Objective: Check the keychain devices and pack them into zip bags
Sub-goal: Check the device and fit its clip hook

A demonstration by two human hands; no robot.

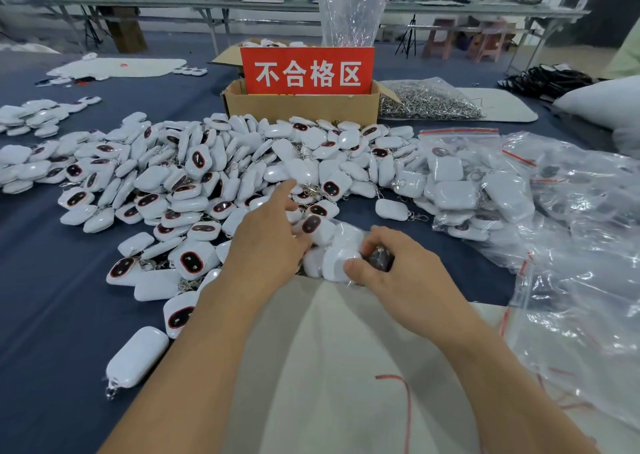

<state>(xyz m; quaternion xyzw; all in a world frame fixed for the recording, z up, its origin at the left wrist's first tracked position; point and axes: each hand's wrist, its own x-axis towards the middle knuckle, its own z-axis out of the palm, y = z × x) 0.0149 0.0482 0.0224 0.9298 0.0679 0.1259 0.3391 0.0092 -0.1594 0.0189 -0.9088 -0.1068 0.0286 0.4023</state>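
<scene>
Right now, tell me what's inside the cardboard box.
In the cardboard box, white keychain devices show at the back; the red sign and front wall hide the rest.

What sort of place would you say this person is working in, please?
Probably a factory inspection and packing bench: a big heap of identical white keychain devices, a cardboard box with a red sign for rejects, and piles of clear zip bags.

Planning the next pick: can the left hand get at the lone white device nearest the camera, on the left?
Probably yes. That device lies apart on the blue cloth with nothing over it, outside the left forearm; the left hand would only have to pull back from the pile.
</scene>
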